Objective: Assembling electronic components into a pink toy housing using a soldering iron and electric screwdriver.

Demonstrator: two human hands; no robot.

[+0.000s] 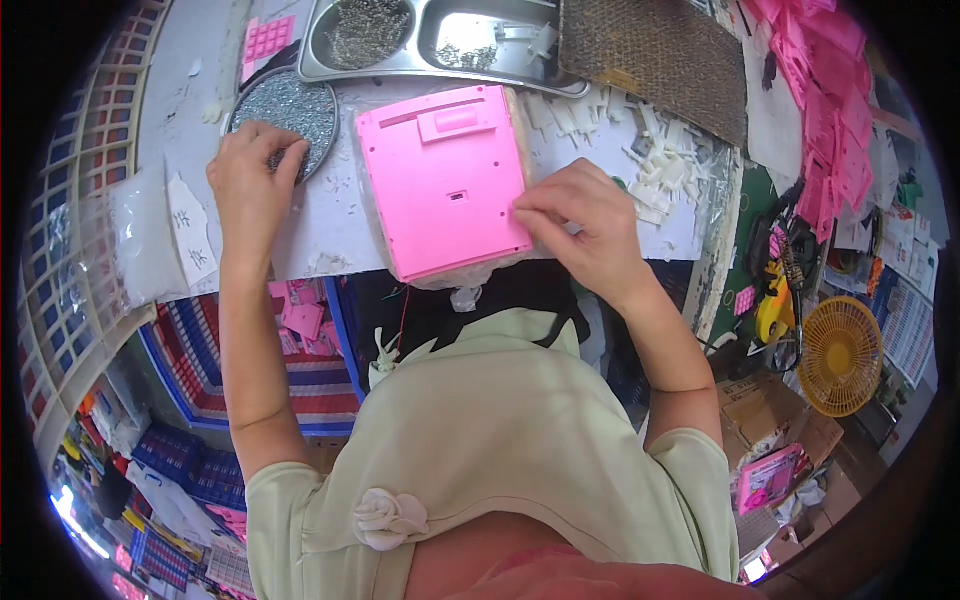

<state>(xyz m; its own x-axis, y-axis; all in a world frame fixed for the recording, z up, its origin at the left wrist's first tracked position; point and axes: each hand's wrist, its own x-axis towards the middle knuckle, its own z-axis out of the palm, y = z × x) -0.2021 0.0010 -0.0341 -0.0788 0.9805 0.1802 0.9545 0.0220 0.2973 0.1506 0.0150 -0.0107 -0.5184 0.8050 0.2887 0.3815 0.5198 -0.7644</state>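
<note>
A flat pink plastic casing (445, 185) lies on a plastic-wrapped pad in front of me. It has small holes along its edges, a slot near the middle and a raised panel at the top. My left hand (258, 165) reaches over the rim of a round dish (290, 115) full of tiny silvery metal pieces that look like screws. Its thumb and fingers are brought together, and whatever is between them is too small to see. At the casing's right edge, my right hand (580, 215) is pinched near a corner hole; its fingertips hide what they hold, if anything.
Behind the casing stands a metal compartment tray (490, 62) with small metal parts. White plastic pieces (665, 160) are heaped to the right, beside a brown woven mat (650, 60). Pink parts (835, 110) pile up at far right, above a yellow fan (840, 355). A white plastic rack (105, 130) borders the left.
</note>
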